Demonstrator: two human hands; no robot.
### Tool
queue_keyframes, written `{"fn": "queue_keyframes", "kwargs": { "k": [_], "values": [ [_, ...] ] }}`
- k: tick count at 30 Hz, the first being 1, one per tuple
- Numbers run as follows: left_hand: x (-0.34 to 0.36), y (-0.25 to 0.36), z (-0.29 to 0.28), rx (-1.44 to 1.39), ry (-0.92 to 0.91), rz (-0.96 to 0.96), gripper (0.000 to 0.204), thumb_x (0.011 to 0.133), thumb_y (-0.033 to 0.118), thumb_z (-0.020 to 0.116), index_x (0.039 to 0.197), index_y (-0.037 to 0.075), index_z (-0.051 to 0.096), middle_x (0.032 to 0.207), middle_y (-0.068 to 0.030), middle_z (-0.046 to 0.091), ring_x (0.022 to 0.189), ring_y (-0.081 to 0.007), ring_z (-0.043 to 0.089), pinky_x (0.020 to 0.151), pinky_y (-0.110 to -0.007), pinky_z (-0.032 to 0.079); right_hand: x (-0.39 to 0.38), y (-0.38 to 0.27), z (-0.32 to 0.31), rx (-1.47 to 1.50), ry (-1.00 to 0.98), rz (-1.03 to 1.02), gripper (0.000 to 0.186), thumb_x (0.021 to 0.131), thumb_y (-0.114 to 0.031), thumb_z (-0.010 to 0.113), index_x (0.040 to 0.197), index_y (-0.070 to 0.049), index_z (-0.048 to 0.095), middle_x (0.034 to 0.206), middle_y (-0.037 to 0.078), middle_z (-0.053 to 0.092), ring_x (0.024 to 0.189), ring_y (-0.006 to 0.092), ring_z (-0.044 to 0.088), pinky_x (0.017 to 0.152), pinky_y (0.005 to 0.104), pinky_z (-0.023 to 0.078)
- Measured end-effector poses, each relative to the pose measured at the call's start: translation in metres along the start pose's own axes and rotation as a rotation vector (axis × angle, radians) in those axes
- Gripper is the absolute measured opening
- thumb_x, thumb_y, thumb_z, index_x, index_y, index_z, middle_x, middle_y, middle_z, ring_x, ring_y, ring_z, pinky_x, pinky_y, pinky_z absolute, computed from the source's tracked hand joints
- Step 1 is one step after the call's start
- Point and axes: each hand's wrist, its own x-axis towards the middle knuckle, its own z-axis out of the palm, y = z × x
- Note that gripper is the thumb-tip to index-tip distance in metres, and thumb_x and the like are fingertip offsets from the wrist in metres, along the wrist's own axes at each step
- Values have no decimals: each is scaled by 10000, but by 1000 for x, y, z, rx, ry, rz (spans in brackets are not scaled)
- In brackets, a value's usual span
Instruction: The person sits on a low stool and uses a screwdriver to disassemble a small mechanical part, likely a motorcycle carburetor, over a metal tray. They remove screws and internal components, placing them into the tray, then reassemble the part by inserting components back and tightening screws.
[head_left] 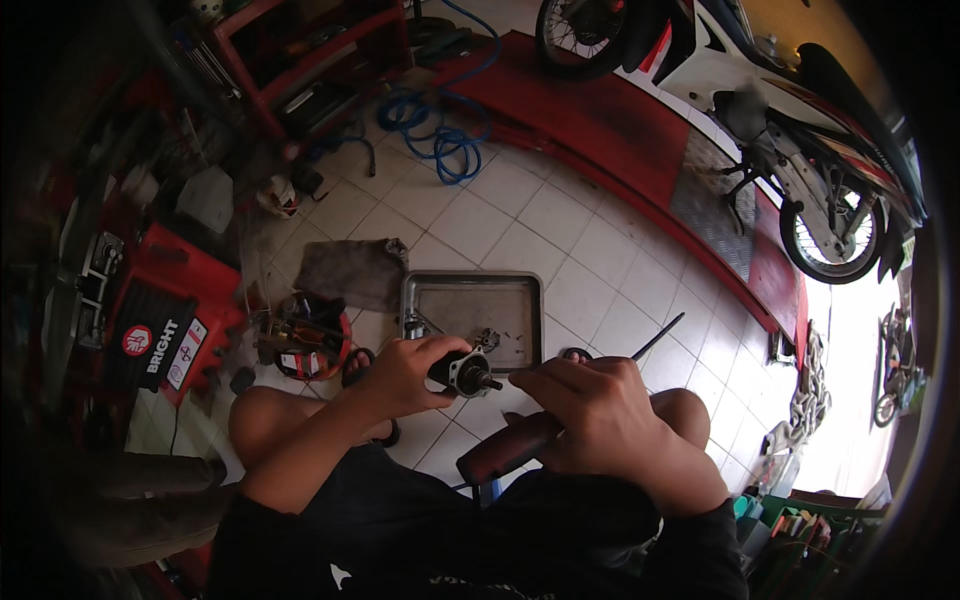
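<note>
In front of my knees, my left hand (405, 378) is closed round a small dark cylindrical motor (472, 374). The motor's metal end, with a splined shaft, points to the right. Close to that shaft is my right hand (600, 405), its fingers wrapped round a screwdriver (503, 452). The dark red handle sticks out to the lower left, and the thin dark blade runs up to the right. My right fingertips are near the shaft; I cannot tell whether they touch it. Beyond the motor, a grey metal tray (475, 275) holds small metal parts (488, 339).
A grey cloth (345, 272) lies left of the tray, near a round container (345, 338) of tools. At left stands a red toolbox (190, 290). A blue hose (450, 150) coils on the tiles. A motorcycle (790, 130) stands on a red platform (580, 135).
</note>
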Motion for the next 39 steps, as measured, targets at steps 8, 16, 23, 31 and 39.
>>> {"fn": "queue_keyframes", "kwargs": {
  "k": [8,16,23,31,39],
  "values": [
    [-3,6,4,-607,92,-219,665,663,65,893,1251,17,585,1197,-104,671,1109,-197,660,1002,-361,515,16,56,20,465,124,383,246,737,-135,803,936,-25,709,746,97,654,615,238,644,591,339,498],
    [4,8,5,-1489,102,-429,503,897,97,701,1363,9,532,1279,-172,618,1177,-288,621,1019,-411,501,27,99,66,985,221,695,290,843,-265,802,885,7,710,743,15,615,705,93,553,657,269,436],
    [4,-9,-13,-1425,238,-402,447,868,97,773,1263,9,582,1159,-126,630,1034,-241,624,886,-409,532,-1,198,215,712,-189,1302,430,750,-372,812,917,18,744,840,101,704,744,213,665,717,349,526],
    [5,-23,-53,-1290,515,-678,327,858,61,762,1155,74,627,995,-38,658,902,-179,647,780,-367,522,-16,205,376,279,-391,1443,787,683,-514,830,1241,17,665,1262,203,672,1209,318,640,1017,393,515],
    [21,-36,-56,-1143,547,-633,359,845,1,742,1178,39,611,1007,-58,661,889,-184,648,769,-364,529,14,196,430,224,-167,1602,968,639,-595,853,1329,30,588,1226,209,682,1187,338,648,985,443,534]
  ]
}}
